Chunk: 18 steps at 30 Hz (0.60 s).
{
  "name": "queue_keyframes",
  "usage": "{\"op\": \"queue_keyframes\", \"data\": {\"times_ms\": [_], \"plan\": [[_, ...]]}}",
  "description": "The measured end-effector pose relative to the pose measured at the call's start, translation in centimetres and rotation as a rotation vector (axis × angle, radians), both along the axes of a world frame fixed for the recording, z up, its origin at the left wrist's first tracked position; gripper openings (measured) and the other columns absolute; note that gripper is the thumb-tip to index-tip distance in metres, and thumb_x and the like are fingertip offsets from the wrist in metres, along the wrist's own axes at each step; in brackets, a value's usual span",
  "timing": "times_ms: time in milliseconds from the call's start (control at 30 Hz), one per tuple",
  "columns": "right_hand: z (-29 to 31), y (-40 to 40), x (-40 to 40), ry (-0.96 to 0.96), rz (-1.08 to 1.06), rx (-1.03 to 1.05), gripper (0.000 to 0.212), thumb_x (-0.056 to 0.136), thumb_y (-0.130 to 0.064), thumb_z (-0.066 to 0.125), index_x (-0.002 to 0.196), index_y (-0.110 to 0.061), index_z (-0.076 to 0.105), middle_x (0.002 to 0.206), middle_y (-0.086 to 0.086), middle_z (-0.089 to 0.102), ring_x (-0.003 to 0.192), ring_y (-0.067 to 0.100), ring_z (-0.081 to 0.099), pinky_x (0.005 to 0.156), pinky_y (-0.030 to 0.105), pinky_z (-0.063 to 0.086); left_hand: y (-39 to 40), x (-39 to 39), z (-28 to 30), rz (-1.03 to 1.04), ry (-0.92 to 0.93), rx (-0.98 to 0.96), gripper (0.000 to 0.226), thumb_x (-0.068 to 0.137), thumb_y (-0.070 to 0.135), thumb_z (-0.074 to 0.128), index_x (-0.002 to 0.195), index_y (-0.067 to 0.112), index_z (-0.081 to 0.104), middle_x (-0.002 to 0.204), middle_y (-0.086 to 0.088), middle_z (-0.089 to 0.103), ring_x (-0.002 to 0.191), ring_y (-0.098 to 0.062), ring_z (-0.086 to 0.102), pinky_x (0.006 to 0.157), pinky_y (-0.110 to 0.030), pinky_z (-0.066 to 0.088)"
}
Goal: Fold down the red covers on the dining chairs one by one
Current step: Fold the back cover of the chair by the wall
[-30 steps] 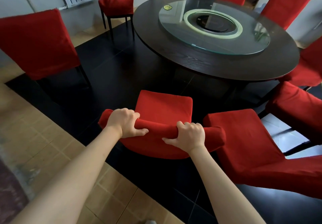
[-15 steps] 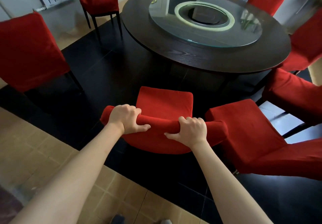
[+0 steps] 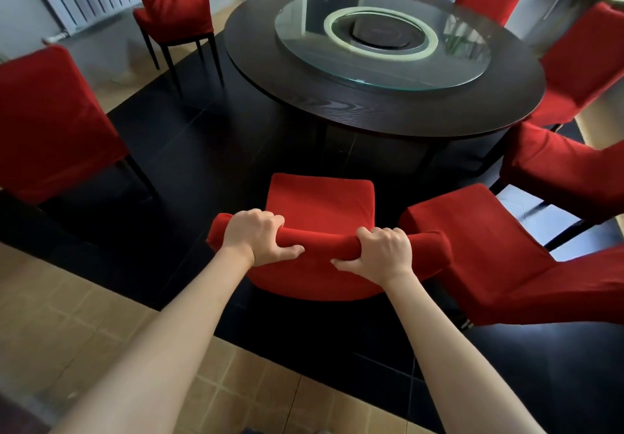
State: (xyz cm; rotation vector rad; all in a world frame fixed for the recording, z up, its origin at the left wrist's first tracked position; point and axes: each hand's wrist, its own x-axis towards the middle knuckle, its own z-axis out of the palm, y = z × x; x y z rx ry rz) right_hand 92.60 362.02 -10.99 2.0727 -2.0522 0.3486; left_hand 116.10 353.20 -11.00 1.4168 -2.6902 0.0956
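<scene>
Two grips, left hand (image 3: 258, 236) and right hand (image 3: 381, 253), clenched round red cover (image 3: 324, 242) roll atop chairback.

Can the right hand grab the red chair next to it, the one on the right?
Probably yes. The right hand grips the rolled cover now, but the neighbouring chair stands right beside it with nothing between them.

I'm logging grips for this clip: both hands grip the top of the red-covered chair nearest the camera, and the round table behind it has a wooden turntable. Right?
Not quite: the head view shows a glass turntable. Left hand and right hand do grip the chair top.
</scene>
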Motion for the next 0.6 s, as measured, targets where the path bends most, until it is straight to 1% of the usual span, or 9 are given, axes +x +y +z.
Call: {"op": "queue_keyframes", "data": {"times_ms": [133,367,500,600], "plan": [[0.1,0.3,1.3,-0.005,-0.023,0.010,0.071,0.045,-0.077,0.076,0.050,-0.011,0.051,0.039,0.001,0.046,0.032,0.019,0.044,0.044,0.026,0.037,-0.4,1.1,0.2,-0.030,0.001,0.017,0.077,0.064,0.086,0.021,0.077,0.020,0.059,0.070,0.009,0.056,0.066,-0.012,0.054,0.058,-0.026,0.038],[0.2,0.5,5.8,0.008,-0.120,0.000,0.071,0.045,-0.081,0.070,0.049,-0.013,0.052,0.039,-0.002,0.046,0.031,0.017,0.043,0.044,0.024,0.034,-2.1,4.7,0.2,-0.102,0.007,0.018,0.081,0.061,0.086,0.019,0.080,0.019,0.061,0.072,0.008,0.059,0.067,-0.012,0.055,0.059,-0.026,0.042],[0.1,0.3,8.9,-0.001,-0.172,-0.003,0.071,0.044,-0.082,0.071,0.049,-0.013,0.052,0.039,-0.002,0.047,0.031,0.017,0.044,0.045,0.023,0.034,-3.6,7.3,0.2,-0.156,-0.030,0.033,0.070,0.071,0.083,0.038,0.083,0.018,0.063,0.073,0.008,0.059,0.067,-0.012,0.056,0.061,-0.025,0.044],[0.1,-0.1,11.1,0.004,-0.206,-0.009,0.071,0.045,-0.081,0.070,0.048,-0.013,0.051,0.039,-0.002,0.046,0.030,0.017,0.043,0.044,0.023,0.036,-4.8,9.0,0.2,-0.184,-0.043,0.022,0.070,0.070,0.083,0.038,0.085,0.019,0.062,0.074,0.009,0.058,0.068,-0.011,0.054,0.061,-0.025,0.040]]}}
